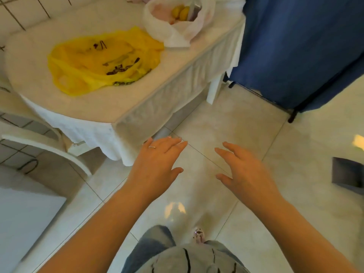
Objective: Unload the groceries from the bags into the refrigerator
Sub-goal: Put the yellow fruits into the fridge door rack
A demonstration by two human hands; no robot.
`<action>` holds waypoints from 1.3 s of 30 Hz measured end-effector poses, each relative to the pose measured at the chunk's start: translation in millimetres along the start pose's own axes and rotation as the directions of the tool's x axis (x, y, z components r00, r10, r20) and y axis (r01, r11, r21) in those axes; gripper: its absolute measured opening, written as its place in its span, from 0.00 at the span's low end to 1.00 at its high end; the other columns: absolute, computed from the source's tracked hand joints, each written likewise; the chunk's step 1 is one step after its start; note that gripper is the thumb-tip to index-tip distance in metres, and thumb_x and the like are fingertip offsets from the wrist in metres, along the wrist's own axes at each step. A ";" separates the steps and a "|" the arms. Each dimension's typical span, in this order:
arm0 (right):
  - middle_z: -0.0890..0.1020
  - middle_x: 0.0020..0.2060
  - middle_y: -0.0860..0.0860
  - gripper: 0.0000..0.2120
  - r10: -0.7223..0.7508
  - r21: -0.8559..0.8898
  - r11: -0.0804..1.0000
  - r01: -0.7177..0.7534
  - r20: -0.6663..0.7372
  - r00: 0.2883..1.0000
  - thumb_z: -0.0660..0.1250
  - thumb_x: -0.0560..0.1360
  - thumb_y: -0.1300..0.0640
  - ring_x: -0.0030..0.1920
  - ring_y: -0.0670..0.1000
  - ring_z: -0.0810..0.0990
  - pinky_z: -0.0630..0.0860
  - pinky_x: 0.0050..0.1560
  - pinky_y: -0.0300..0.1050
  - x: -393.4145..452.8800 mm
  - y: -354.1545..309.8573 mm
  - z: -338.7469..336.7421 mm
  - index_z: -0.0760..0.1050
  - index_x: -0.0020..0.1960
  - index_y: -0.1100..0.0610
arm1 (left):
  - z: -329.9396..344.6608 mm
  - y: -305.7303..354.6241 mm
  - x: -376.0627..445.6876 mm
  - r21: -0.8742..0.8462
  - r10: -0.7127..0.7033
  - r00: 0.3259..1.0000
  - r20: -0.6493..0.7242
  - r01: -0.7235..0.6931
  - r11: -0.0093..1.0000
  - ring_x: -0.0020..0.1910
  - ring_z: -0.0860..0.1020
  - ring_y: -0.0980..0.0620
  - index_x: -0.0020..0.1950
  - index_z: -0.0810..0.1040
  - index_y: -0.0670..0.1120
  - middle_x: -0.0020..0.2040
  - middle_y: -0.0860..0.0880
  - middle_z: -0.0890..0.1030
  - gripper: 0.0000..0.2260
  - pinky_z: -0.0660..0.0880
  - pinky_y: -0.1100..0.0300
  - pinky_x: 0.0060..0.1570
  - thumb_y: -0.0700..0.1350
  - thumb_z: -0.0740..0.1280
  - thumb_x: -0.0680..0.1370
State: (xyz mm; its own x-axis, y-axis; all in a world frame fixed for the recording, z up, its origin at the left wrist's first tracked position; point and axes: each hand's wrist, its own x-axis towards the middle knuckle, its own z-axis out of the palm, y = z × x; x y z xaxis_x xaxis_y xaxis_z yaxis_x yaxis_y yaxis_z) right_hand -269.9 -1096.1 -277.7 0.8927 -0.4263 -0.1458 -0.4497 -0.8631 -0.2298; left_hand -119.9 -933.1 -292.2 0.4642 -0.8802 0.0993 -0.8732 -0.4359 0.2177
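- My left hand [157, 160] and right hand [244, 170]: fingers spread, empty, raised over the floor, likely heading for the bags.
- Yellow bag [102, 62] lies flattened on the table [137, 95]; white bag [177, 22] beside it holds fruit.
- Refrigerator not identifiable.

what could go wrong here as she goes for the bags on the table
The white bag sits open near the table's far edge, so a careless pull could spill the yellow fruit onto the floor. The yellow bag lies flat and crumpled, so anything left inside may be missed. Both the left hand and right hand are empty, out over glossy tiles that may be slippery.
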 end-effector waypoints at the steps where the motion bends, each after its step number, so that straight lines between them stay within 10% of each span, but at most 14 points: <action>1: 0.62 0.73 0.48 0.31 -0.004 -0.001 1.000 0.004 0.006 1.000 0.68 0.74 0.47 0.71 0.51 0.63 0.65 0.67 0.47 9.5 12.9 -3.9 0.61 0.73 0.49 | 4.2 1.9 13.7 -0.003 -0.001 1.000 0.010 0.001 1.000 0.59 0.77 0.44 0.65 0.74 0.46 0.61 0.47 0.78 0.31 0.74 0.38 0.55 0.48 0.79 0.64; 25: 0.66 0.71 0.47 0.30 -0.029 0.022 0.999 0.031 -0.098 0.995 0.69 0.72 0.45 0.69 0.52 0.67 0.68 0.65 0.47 458.8 124.0 -124.7 0.65 0.71 0.48 | -0.7 -160.7 481.8 -0.035 -0.084 0.996 0.009 0.084 0.996 0.72 0.63 0.51 0.73 0.62 0.53 0.72 0.53 0.66 0.29 0.60 0.46 0.70 0.54 0.68 0.75; 39: 0.67 0.69 0.45 0.27 -0.506 0.050 0.861 0.506 -0.012 0.863 0.70 0.72 0.51 0.68 0.50 0.66 0.69 0.59 0.44 761.3 198.9 -183.5 0.67 0.70 0.49 | 21.4 -231.6 669.8 -0.075 -0.485 0.870 -0.087 0.480 0.874 0.68 0.69 0.52 0.69 0.68 0.55 0.68 0.55 0.71 0.27 0.70 0.49 0.61 0.50 0.71 0.72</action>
State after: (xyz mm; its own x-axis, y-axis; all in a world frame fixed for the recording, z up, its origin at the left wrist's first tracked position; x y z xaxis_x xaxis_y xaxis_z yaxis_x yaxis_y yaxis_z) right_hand 325.3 -1642.0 -257.8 0.9979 0.0655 0.0016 0.0626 -0.9453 -0.3201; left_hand 390.1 -1425.7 -296.9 0.8402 -0.5384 0.0650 -0.5297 -0.7891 0.3110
